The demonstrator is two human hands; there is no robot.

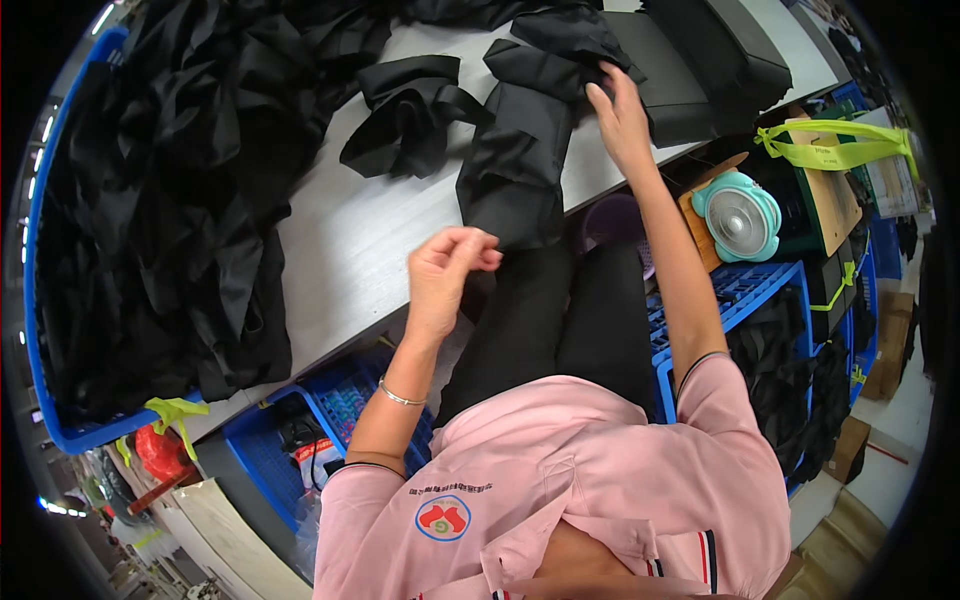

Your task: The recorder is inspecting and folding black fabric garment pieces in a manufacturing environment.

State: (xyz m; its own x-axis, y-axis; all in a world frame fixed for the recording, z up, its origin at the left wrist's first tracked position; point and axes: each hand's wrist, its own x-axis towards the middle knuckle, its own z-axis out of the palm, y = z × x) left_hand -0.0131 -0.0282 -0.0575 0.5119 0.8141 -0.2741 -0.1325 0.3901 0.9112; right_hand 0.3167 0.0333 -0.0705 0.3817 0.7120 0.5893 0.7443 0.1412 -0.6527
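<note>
Cloth (512, 165) on table (345, 240); basket (95, 436) left, fan (741, 222) right.

The bare left hand (445, 272) is curled, thumb by its fingers. The bare right hand (624, 125) reaches farther out, thumb apart.

Round turquoise fan (738, 222) between 2 and 3 o'clock, lime-green strap (830, 157) farther out at 2, purple container (612, 218) closer in at 2, cardboard box (892, 345) at 3, red rounded object (160, 453) at 8

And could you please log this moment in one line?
left hand: half curled, beside black cloth; right hand: at cloth's far end; left side: heaped blue bin
</note>
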